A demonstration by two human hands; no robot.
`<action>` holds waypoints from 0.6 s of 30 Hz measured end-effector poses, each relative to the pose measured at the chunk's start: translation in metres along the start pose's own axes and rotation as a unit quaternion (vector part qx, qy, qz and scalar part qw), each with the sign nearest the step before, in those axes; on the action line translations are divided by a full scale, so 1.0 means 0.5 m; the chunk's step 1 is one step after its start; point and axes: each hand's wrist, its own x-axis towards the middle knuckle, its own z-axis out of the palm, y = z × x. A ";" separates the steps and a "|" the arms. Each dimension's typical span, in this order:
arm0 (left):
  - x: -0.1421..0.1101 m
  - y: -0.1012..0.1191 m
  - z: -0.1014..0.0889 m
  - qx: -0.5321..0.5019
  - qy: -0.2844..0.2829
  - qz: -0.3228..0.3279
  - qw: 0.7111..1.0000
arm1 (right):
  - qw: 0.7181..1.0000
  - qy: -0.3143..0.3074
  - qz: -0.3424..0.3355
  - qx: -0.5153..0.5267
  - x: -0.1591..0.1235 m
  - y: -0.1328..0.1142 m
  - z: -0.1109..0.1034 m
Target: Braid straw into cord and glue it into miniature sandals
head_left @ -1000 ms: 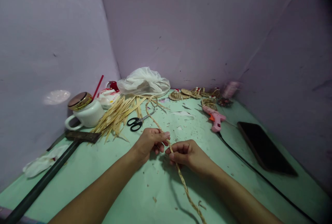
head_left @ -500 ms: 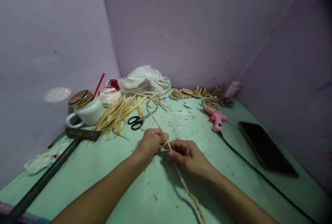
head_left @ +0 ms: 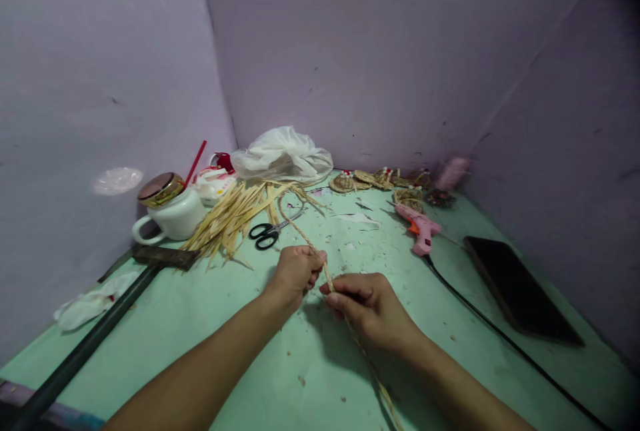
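Note:
A long braided straw cord (head_left: 296, 229) runs from the straw pile at the back, through both my hands, and trails off toward the front edge. My left hand (head_left: 295, 271) is closed in a fist around the cord just behind the working point. My right hand (head_left: 365, 304) pinches the same cord with thumb and forefinger, right beside the left, the fingertips nearly touching. Both hands hover low over the pale green table (head_left: 210, 324).
A pile of loose straw strips (head_left: 233, 218) and black scissors (head_left: 267, 234) lie behind my hands. At the left stand a white mug with gold lid (head_left: 167, 208) and a long dark bar (head_left: 95, 338). A pink glue gun (head_left: 420, 228), its black cable and a dark phone (head_left: 520, 291) lie at the right.
Both hands stay shut on the cord and have shifted slightly right and toward me; the view has swung a little to the left.

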 end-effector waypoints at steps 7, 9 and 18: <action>-0.017 0.018 -0.008 0.012 -0.071 -0.003 0.997 | 0.969 0.029 0.151 0.191 0.024 0.018 -0.010; -0.019 0.016 -0.005 0.018 -0.052 0.014 0.998 | 0.968 0.003 0.159 0.195 0.024 0.019 -0.014; -0.009 0.028 -0.018 0.002 -0.011 0.055 0.998 | 0.954 -0.023 0.187 0.233 0.017 0.012 -0.009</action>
